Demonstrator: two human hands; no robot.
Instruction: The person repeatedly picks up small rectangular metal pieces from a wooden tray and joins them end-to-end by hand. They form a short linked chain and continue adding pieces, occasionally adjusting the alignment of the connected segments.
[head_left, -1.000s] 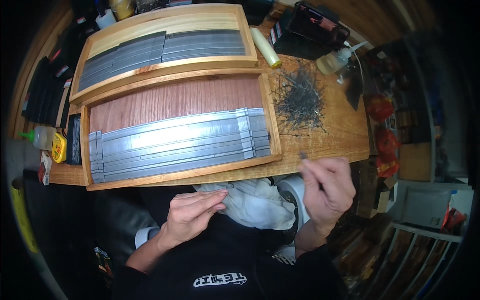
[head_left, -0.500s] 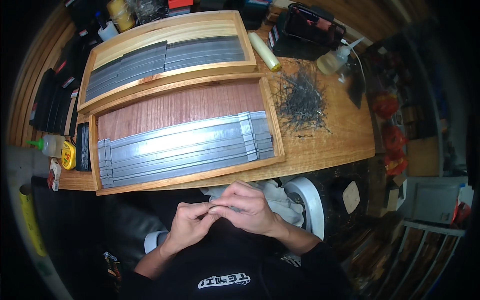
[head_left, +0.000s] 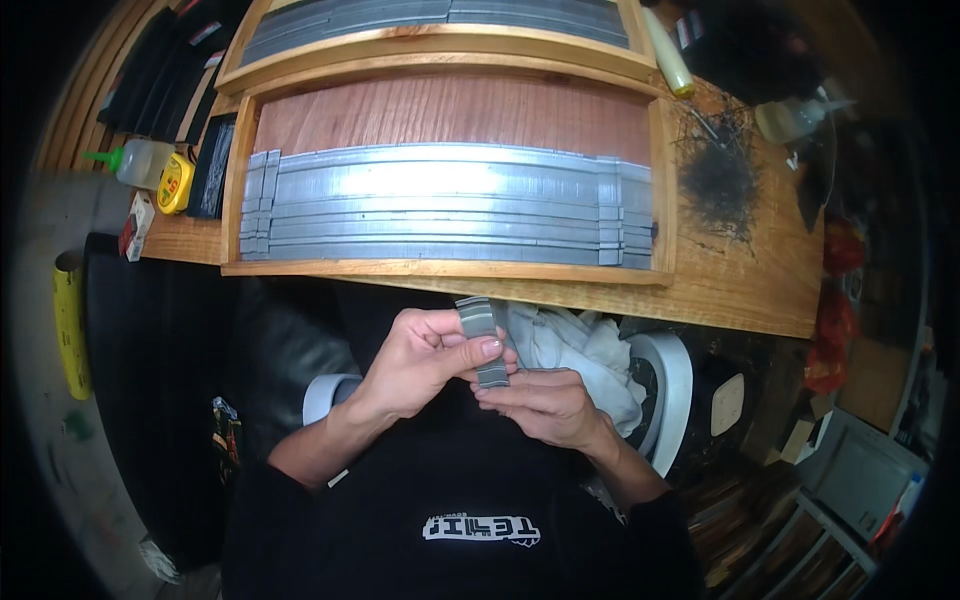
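A small stack of narrow grey metal-looking strips [head_left: 477, 318] is held upright in front of my chest, just past the table's near edge. My left hand [head_left: 415, 365] grips it, the thumb laid across its face and the fingers behind. Down at the stack's lower end, my right hand [head_left: 548, 405] pinches it with thumb and fingers. Beyond my hands lies a wooden tray [head_left: 450, 269] with rows of long silver-grey strips [head_left: 430, 200] and short pieces overlapping near both ends. Its upper part shows bare reddish wood.
Another wooden tray [head_left: 430, 45] with grey strips stands behind. On the right are a tangle of thin dark wires [head_left: 718, 190], a pale yellow roll [head_left: 668, 55] and a squeeze bottle [head_left: 788, 120]. A yellow tape measure [head_left: 175, 183] sits left. A whitish cloth [head_left: 575, 365] lies beyond my right hand.
My view has tipped down, so the trays appear higher. The hands were close together over a mostly hidden thing; now the left holds the strip stack upright and the right has shifted to its lower end.
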